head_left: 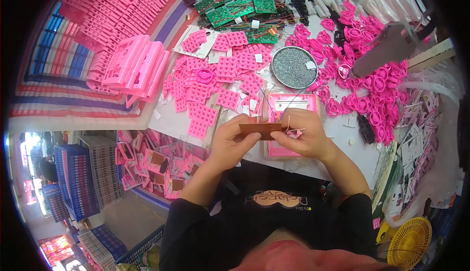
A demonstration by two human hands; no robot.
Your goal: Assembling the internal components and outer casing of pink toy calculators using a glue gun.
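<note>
Between my two hands, over the work table, is a thin brown circuit board with its plain side up. My left hand grips its left end, thumb on the near face. My right hand pinches the right end, and thin wires stick out beside those fingers. Underneath lies a pink plastic housing, partly covered by the hands and board. Just beyond the housing stands a round bowl of small metal screws. What the board's other side carries is hidden.
Pink button pads are heaped left, pink ring-shaped parts right. Green circuit boards with wires lie at the back. A dark, blurred power tool hangs over the right side. Stacked pink housings stand far left; a yellow fan lower right.
</note>
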